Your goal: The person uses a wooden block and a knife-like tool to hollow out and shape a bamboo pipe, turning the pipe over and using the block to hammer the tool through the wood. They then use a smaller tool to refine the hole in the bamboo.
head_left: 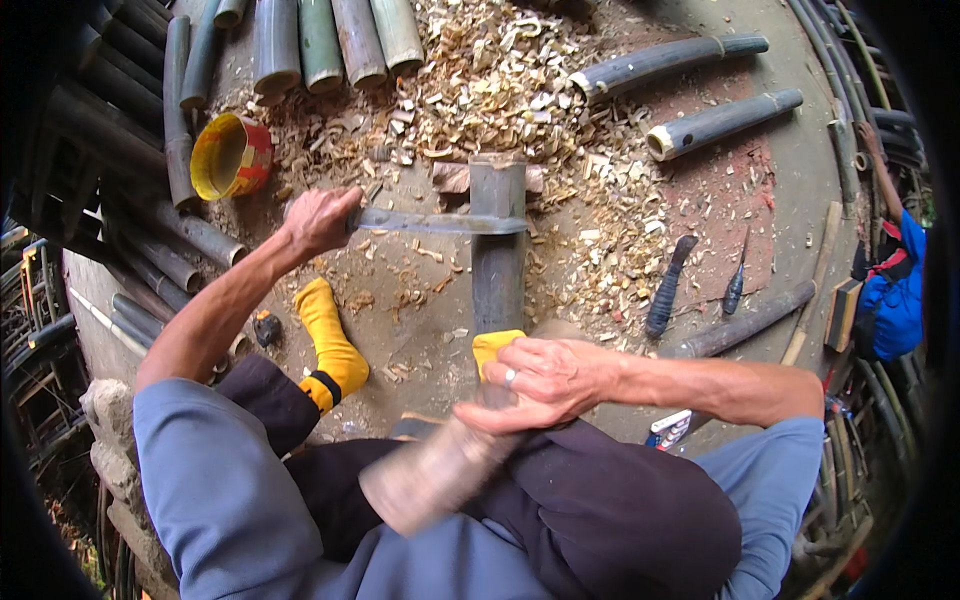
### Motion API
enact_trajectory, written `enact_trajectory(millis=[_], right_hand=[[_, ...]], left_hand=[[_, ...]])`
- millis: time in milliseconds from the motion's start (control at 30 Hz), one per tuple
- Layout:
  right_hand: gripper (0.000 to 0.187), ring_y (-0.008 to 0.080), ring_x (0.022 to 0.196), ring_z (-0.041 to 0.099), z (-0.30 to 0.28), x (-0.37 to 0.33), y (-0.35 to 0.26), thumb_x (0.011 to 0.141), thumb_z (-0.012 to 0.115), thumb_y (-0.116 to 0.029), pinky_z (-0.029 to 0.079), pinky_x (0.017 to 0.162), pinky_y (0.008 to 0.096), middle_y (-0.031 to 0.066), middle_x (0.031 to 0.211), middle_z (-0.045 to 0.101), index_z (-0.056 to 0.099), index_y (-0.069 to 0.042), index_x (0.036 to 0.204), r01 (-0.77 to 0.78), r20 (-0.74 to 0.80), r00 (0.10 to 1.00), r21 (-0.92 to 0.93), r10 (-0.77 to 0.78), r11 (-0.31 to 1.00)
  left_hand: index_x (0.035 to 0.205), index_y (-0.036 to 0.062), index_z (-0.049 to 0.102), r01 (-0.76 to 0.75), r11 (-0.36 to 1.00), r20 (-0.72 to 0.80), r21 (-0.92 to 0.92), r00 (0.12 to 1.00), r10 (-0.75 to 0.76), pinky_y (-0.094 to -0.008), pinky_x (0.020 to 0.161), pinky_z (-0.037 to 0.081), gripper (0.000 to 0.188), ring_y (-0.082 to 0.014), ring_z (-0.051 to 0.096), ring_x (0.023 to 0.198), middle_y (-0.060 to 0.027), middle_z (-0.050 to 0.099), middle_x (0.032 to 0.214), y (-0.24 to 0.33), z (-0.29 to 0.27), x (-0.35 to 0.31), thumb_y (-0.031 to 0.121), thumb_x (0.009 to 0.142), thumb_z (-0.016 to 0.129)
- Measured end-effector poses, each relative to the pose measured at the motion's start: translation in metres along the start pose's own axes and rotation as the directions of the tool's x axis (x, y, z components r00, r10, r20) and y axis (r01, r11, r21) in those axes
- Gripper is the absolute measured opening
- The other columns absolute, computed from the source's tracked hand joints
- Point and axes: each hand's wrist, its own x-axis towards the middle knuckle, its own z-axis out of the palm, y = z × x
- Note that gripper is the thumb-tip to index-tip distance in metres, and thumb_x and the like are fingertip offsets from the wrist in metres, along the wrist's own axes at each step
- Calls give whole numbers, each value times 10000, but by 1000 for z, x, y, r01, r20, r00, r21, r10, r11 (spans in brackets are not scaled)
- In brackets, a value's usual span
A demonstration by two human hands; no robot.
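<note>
My left hand (323, 218) is closed around the handle of a long-bladed knife (425, 221). Its blade lies across the upper part of a dark bamboo section (497, 280), which points away from me. The far end of that section rests on a wooden block (452, 179). Over my lap, my right hand (548, 385) is closed on a thick wooden club (432, 478), blurred by motion, its wide end toward me. Its grip is mostly hidden by the fingers. A yellow sock (334, 340) covers my left foot; another yellow patch (497, 344) shows beside the right hand.
Wood chips (500, 80) cover the ground ahead. A yellow-and-red bucket (232, 157) lies tipped at left, near several bamboo lengths (318, 50). Right are two bamboo pieces (725, 123), a dark-handled chisel-like tool (664, 295), a pointed tool (736, 280) and a blue bag (893, 300).
</note>
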Motion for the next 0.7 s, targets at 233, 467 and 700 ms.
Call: enact_trajectory(millis=[233, 467, 700], right_hand=[[488, 273, 773, 634, -19, -9, 55, 775, 655, -199, 531, 587, 400, 180, 821, 597, 420, -4, 1155, -514, 360, 730, -272, 581, 814], [303, 218, 667, 633, 9, -33, 89, 800, 638, -210, 498, 493, 330, 79, 755, 636, 561, -61, 1053, 109, 71, 990, 131, -119, 985], [333, 310, 598, 618, -14, 17, -2, 868, 528, -207, 510, 460, 380, 114, 712, 589, 442, -90, 1168, -132, 141, 981, -5, 131, 991]], left_hand=[[816, 59, 456, -28, 999, -66, 22, 997, 30, -452, 500, 456, 174, -353, 576, 574, -143, 557, 651, -1, 1, 8, 71, 691, 577], [813, 51, 440, -43, 999, -41, -15, 998, 42, -449, 513, 459, 206, -350, 578, 595, -140, 554, 673, 2, 3, 19, 55, 667, 584], [808, 57, 447, -33, 999, -43, 6, 999, 33, -447, 499, 452, 184, -342, 575, 576, -141, 550, 652, -2, 2, 11, 48, 679, 578]])
